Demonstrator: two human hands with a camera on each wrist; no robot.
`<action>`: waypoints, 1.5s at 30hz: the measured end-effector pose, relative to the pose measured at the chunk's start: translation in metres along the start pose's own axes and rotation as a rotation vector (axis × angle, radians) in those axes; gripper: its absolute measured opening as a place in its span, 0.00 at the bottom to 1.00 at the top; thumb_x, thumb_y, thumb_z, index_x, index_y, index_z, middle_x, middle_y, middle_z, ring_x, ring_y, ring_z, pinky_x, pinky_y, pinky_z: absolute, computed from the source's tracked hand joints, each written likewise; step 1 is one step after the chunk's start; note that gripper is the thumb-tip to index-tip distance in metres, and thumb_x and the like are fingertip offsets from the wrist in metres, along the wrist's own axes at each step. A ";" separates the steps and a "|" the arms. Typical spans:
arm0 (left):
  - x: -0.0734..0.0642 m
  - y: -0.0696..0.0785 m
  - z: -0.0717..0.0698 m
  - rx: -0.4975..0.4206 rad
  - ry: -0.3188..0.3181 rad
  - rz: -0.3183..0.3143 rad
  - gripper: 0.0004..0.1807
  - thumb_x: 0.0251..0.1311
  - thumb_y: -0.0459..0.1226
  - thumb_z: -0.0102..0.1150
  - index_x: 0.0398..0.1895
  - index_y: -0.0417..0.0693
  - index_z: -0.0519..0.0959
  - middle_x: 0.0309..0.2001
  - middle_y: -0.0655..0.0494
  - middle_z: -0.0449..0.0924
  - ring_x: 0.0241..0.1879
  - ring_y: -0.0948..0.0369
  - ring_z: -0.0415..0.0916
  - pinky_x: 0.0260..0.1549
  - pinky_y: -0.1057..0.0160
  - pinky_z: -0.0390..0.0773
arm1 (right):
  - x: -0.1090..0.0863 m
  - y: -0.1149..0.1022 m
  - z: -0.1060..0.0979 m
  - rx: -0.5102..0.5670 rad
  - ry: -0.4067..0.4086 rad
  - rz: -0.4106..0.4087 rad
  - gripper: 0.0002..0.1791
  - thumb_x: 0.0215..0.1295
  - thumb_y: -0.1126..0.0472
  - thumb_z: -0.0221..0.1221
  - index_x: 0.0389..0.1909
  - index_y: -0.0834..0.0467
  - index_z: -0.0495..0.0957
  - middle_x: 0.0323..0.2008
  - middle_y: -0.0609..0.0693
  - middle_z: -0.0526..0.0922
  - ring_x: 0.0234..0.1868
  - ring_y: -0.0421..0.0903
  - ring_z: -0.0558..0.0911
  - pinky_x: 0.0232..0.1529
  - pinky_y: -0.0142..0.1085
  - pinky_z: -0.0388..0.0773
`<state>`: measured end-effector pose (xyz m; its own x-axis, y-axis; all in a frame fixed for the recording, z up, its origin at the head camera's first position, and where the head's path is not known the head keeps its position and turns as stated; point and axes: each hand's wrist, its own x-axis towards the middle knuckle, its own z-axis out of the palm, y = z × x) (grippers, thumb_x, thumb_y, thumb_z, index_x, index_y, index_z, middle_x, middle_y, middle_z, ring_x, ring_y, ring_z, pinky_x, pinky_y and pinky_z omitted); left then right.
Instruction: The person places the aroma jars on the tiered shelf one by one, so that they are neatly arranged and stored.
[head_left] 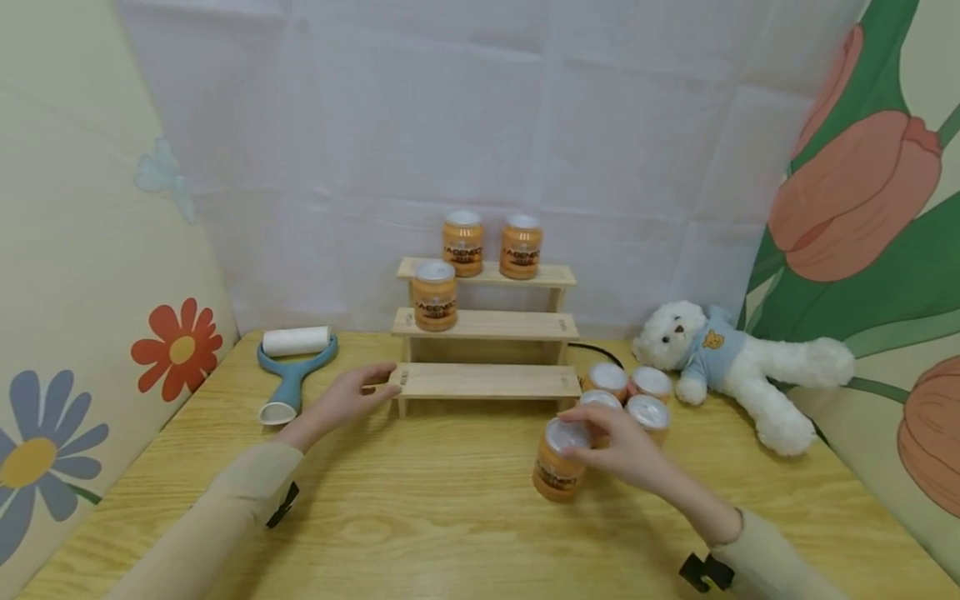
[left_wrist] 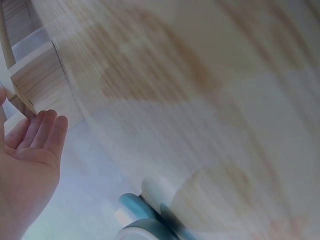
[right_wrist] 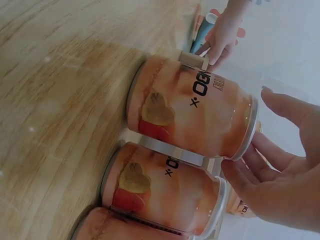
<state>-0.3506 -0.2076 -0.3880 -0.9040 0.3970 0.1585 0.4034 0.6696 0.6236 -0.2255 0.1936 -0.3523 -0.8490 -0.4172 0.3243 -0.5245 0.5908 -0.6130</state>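
My right hand (head_left: 622, 446) reaches over an orange can (head_left: 558, 471) on the tabletop, fingers and thumb around its silver top rim. In the right wrist view, fingertips touch the rim of this can (right_wrist: 190, 107). Several more orange cans (head_left: 648, 412) stand close behind it. My left hand (head_left: 348, 400) holds the left end of the lowest board of a three-step wooden rack (head_left: 487, 381); the left wrist view shows its fingers at the board end (left_wrist: 25, 102). Two cans (head_left: 521, 248) stand on the top step, and one can (head_left: 435, 297) at the middle step's left end.
A blue-handled lint roller (head_left: 288, 379) lies on the table left of the rack. To the right lies a white teddy bear (head_left: 720, 358) in a blue shirt. A dark cable (head_left: 600, 350) runs behind the cans. White cloth (head_left: 360, 167) hangs behind the rack.
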 end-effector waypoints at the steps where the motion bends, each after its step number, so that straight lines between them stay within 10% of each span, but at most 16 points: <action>1: 0.000 0.000 0.000 0.000 -0.002 0.001 0.36 0.66 0.52 0.51 0.68 0.36 0.62 0.63 0.35 0.67 0.61 0.42 0.67 0.57 0.46 0.72 | 0.001 0.000 0.001 -0.006 0.005 -0.015 0.24 0.54 0.55 0.68 0.52 0.59 0.78 0.50 0.53 0.81 0.51 0.51 0.79 0.50 0.37 0.78; 15: -0.001 0.003 0.000 -0.012 0.016 0.027 0.34 0.66 0.49 0.52 0.66 0.33 0.63 0.62 0.33 0.68 0.60 0.41 0.68 0.56 0.46 0.73 | -0.001 0.000 0.011 -0.018 -0.031 0.084 0.39 0.52 0.48 0.68 0.63 0.61 0.68 0.62 0.61 0.71 0.62 0.59 0.70 0.57 0.54 0.71; 27: -0.001 0.003 -0.001 -0.007 0.017 0.035 0.34 0.66 0.49 0.51 0.66 0.32 0.62 0.61 0.33 0.68 0.60 0.41 0.67 0.55 0.46 0.73 | 0.003 -0.003 0.016 0.076 -0.124 0.009 0.37 0.54 0.48 0.65 0.64 0.57 0.66 0.59 0.53 0.72 0.59 0.51 0.73 0.59 0.46 0.72; 45: 0.000 0.001 0.001 -0.017 0.002 0.005 0.35 0.66 0.50 0.51 0.67 0.35 0.62 0.62 0.34 0.67 0.61 0.41 0.66 0.57 0.45 0.71 | 0.005 -0.001 0.025 0.112 -0.112 0.219 0.37 0.47 0.46 0.71 0.56 0.59 0.71 0.46 0.51 0.80 0.46 0.44 0.79 0.43 0.34 0.76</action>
<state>-0.3502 -0.2060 -0.3877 -0.9023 0.3992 0.1629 0.4054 0.6565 0.6361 -0.2274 0.1736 -0.3685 -0.9257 -0.3653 0.0979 -0.3140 0.5981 -0.7373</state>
